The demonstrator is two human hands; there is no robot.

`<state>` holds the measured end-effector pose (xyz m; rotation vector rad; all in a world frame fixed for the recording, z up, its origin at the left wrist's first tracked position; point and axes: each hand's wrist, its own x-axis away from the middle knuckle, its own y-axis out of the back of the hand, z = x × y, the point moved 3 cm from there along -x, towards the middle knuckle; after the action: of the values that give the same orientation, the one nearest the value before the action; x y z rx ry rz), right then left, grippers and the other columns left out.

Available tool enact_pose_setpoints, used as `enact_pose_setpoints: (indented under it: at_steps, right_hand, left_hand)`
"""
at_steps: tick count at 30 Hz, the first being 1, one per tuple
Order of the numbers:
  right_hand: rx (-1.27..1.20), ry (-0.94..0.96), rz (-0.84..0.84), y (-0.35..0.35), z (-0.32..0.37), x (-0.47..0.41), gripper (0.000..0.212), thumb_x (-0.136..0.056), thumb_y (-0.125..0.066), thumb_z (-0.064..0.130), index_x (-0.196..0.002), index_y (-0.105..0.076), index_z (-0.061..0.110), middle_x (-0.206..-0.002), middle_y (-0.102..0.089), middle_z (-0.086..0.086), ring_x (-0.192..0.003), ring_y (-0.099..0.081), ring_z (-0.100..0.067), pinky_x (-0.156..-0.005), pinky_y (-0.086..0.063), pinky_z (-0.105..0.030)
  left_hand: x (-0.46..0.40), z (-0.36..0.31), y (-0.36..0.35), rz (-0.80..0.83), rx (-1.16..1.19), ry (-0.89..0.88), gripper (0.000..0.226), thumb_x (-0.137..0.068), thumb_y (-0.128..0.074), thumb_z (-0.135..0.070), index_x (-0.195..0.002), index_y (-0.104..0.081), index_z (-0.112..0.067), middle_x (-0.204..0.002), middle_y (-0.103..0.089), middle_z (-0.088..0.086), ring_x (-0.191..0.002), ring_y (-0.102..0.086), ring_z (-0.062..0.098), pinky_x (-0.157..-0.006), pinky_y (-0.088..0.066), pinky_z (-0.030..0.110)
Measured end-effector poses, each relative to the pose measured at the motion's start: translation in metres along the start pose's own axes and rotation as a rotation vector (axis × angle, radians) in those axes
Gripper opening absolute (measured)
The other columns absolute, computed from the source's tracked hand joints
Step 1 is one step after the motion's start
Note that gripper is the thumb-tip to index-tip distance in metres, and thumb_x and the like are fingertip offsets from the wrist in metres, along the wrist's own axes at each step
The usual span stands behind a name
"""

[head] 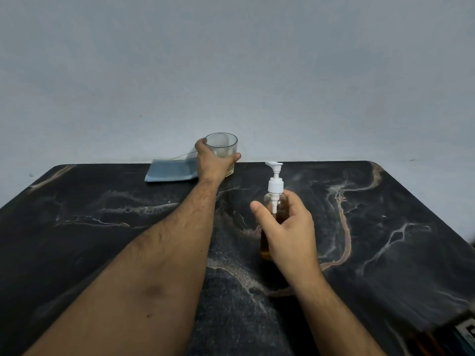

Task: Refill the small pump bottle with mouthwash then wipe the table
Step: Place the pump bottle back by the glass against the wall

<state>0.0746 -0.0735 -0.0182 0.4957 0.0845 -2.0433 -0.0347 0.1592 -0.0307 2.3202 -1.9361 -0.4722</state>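
1. The folded blue cloth [171, 170] lies untouched at the table's [102, 227] far edge, so we judge wiping is left to do.
2. Our left hand [212, 163] wraps its fingers around the near-empty glass [223, 147] beside the cloth.
3. Our right hand [288, 227] loosely cups the pump bottle [275, 199], standing mid-table, pump on, amber liquid partway up; we judge the refill looks done.

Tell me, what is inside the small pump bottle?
The pump bottle holds amber liquid in its lower part, with the white pump tube running down inside. The right hand covers its middle, so the exact level is hidden.
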Motion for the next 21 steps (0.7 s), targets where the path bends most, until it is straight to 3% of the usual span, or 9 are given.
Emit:
enact_pose_setpoints:
  at_steps: [4,10,13,15,18,21]
  right_hand:
    - [0.008,0.000,0.015,-0.001,0.006,0.003,0.017,-0.088,-0.070,0.028,-0.100,-0.059,0.028,-0.081,-0.067,0.003,-0.074,-0.067,-0.015,-0.071,-0.057,-0.040]
    - [0.036,0.032,0.053,0.012,0.024,0.022,0.070,-0.086,-0.064,0.018,-0.143,-0.032,0.044,-0.090,-0.067,0.007,-0.080,-0.069,-0.015,-0.079,-0.059,-0.040]
    - [0.058,0.059,0.078,0.024,0.037,0.039,0.093,-0.078,-0.062,0.017,-0.142,-0.014,0.066,-0.092,-0.063,0.008,-0.072,-0.066,-0.017,-0.070,-0.060,-0.045]
    - [0.087,0.073,0.085,0.033,0.049,0.052,0.094,-0.076,-0.058,0.022,-0.139,-0.009,0.072,-0.093,-0.064,0.000,-0.073,-0.066,-0.022,-0.073,-0.059,-0.047]
    - [0.158,0.123,0.100,0.040,0.063,0.066,0.090,-0.076,-0.054,0.026,-0.135,-0.008,0.076,-0.086,-0.065,0.000,-0.074,-0.067,-0.021,-0.078,-0.058,-0.046]
    - [0.138,0.148,0.143,0.042,0.077,0.079,0.085,-0.081,-0.058,0.028,-0.136,-0.013,0.075,-0.075,-0.066,-0.001,-0.064,-0.066,-0.023,-0.070,-0.060,-0.043]
  left_hand:
    - [0.013,-0.001,0.013,-0.054,-0.069,-0.017,0.098,-0.065,-0.088,-0.038,-0.143,-0.033,-0.016,-0.140,-0.051,0.009,-0.126,-0.049,0.026,-0.094,-0.039,0.027]
    - [0.070,0.000,0.057,0.020,-0.048,-0.081,0.097,-0.062,-0.088,-0.042,-0.142,-0.038,-0.021,-0.136,-0.054,-0.001,-0.120,-0.050,0.015,-0.095,-0.038,0.025]
    - [0.107,-0.006,0.078,0.054,0.023,-0.118,0.095,-0.061,-0.090,-0.042,-0.140,-0.041,-0.024,-0.127,-0.054,-0.010,-0.111,-0.055,0.008,-0.091,-0.042,0.019]
    - [0.133,-0.012,0.092,0.080,0.073,-0.137,0.094,-0.061,-0.091,-0.038,-0.139,-0.041,-0.026,-0.118,-0.054,-0.018,-0.106,-0.057,0.002,-0.083,-0.042,0.014]
    - [0.164,-0.016,0.109,0.148,0.081,-0.148,0.094,-0.062,-0.091,-0.033,-0.139,-0.038,-0.032,-0.126,-0.056,-0.004,-0.112,-0.059,0.012,-0.094,-0.049,0.028]
    - [0.191,-0.020,0.123,0.209,0.054,-0.164,0.095,-0.061,-0.092,-0.027,-0.139,-0.037,-0.033,-0.127,-0.057,-0.002,-0.116,-0.058,0.016,-0.103,-0.048,0.040]
